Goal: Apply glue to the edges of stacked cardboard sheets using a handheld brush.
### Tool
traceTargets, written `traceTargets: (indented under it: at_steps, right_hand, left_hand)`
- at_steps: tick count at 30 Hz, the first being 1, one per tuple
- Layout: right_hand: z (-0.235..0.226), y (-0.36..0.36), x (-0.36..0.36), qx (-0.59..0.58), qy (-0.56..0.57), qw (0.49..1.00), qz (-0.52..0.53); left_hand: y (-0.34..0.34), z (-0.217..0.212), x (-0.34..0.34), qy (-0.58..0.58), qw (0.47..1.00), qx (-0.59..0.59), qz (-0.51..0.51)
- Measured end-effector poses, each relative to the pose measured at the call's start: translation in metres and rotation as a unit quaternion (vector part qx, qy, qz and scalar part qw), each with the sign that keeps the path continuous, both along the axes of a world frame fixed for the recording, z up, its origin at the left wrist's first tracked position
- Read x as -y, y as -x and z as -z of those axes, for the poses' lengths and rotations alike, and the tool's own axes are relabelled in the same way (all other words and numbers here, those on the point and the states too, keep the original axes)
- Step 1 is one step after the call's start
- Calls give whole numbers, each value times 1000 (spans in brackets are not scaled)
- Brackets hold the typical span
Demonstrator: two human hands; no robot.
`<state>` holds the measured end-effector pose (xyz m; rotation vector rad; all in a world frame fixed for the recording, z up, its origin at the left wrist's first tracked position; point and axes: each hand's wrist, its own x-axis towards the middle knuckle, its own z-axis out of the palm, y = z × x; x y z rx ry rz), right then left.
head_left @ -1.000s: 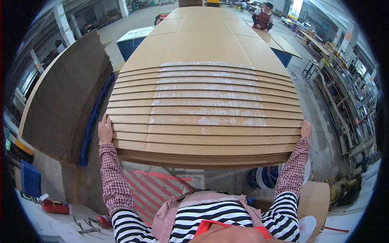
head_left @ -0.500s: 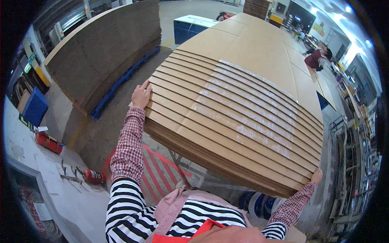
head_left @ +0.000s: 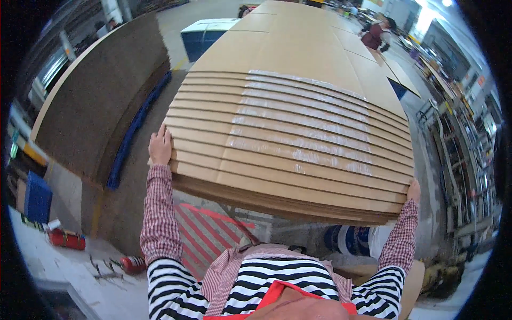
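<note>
A large stack of brown cardboard sheets lies before me, its near sheets fanned out like steps, each edge set back from the one below. White streaky printing or film runs across the middle of the fanned part. My left hand is closed on the left edge of the near sheets, fingers at the rim. At the opposite edge, my right hand grips the sheets' near right corner, with some fingers hidden behind the cardboard. The thick layered front edge of the stack hangs over the floor in front of my body.
A tall stack of board stands on a blue pallet at left. Red fire extinguishers are by the left wall. Blue-and-white drums sit below the cardboard. Metal racks line the right; a co-worker stands at far right.
My view has turned, so the stack appears lower left and more level. Both hands keep hold of the cardboard's sides; the fanned sheets look much the same.
</note>
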<state>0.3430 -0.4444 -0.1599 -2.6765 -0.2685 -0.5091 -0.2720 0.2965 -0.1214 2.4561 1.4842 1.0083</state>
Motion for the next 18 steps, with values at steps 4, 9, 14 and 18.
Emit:
traceTargets:
  at_steps: [4,9,14,18]
  right_hand:
    - [-15,39,-15,-33,34,993,107]
    - [-30,58,-26,12,33,989,144]
    - [-37,68,-35,41,33,990,131]
    - [-37,64,-35,35,35,989,142]
  left_hand:
    - [-10,-8,18,22,1000,-11,-5]
    - [-3,-11,17,2,999,-39,30]
    - [-1,-14,12,-6,997,-77,16]
    - [-2,-2,5,-40,996,-79,19]
